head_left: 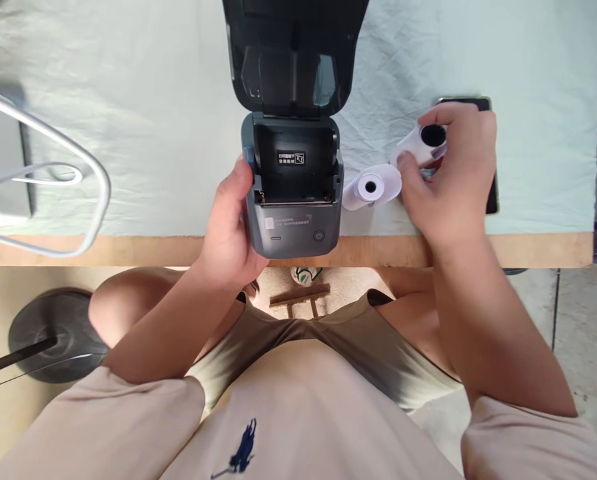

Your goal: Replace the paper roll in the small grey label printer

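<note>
My left hand (231,230) grips the left side wall of the small dark label printer (292,193), thumb up near its blue latch, fingers wrapped close around the body. The printer sits at the table's near edge, lid (294,53) swung fully open toward 12 o'clock, paper bay bare with a white sticker on its back wall.

My right hand (451,180) is at 3 o'clock from the printer. Its thumb and fingertips pinch a white paper roll (423,141), dark core facing me, lifted off the cloth. A second white roll (371,187) lies on the pale tablecloth (168,133) between the printer and this hand, just beside the printer's right wall.

A dark phone (491,193) lies under the right hand, mostly hidden. White wire frame (78,167) at 9 o'clock, well apart.
</note>
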Motion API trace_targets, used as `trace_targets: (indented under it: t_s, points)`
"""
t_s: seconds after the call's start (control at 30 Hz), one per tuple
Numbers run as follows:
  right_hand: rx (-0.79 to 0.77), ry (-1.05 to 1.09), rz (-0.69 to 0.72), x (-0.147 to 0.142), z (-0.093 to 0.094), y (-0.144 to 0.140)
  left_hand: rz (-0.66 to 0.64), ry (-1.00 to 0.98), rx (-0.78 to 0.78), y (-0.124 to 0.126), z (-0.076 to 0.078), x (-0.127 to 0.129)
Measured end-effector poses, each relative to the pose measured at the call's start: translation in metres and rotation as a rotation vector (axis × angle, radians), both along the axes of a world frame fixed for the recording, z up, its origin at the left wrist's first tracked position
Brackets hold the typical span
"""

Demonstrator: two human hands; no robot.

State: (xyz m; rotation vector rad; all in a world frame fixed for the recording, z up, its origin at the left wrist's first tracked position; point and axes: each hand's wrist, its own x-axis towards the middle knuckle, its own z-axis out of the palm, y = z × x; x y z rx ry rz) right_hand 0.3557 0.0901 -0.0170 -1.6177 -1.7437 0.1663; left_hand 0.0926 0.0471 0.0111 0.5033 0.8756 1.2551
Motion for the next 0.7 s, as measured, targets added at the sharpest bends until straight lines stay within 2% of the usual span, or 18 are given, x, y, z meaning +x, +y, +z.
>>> trace_targets:
  t_s: [0.07, 0.17, 0.23, 0.3, 0.37, 0.4, 0.5, 0.6, 0.7]
  points:
    - [0.018, 0.151, -0.010, -0.004, 0.003, 0.002, -0.007, 0.019, 0.028, -0.001, 0.003, 0.001]
    - [0.004, 0.496, 0.016, -0.006, 0.009, 0.002, -0.037, 0.019, 0.072, -0.001, 0.005, 0.001]
    - [-0.106, 0.687, 0.040, 0.000, 0.015, 0.002, -0.035, 0.016, 0.081, -0.001, 0.004, 0.001]
    - [-0.312, 0.816, 0.083, 0.010, 0.022, 0.000, -0.015, 0.026, 0.075, 0.000, 0.003, 0.001]
    - [-0.451, 0.881, 0.128, 0.019, 0.028, -0.001, 0.001, 0.046, 0.055, 0.001, 0.004, 0.002]
    - [-0.472, 0.885, 0.133, 0.021, 0.029, -0.001, 0.002, 0.053, 0.045, 0.001, 0.005, 0.003]
    - [-0.397, 0.837, 0.078, 0.016, 0.031, -0.002, -0.011, 0.056, 0.041, 0.001, 0.009, 0.003]
    - [-0.332, 0.837, 0.056, -0.004, 0.037, -0.006, -0.022, 0.051, 0.044, 0.001, 0.007, 0.002]
    - [-0.134, 0.789, 0.066, -0.027, 0.051, -0.012, -0.011, 0.038, 0.019, 0.001, 0.004, 0.002]
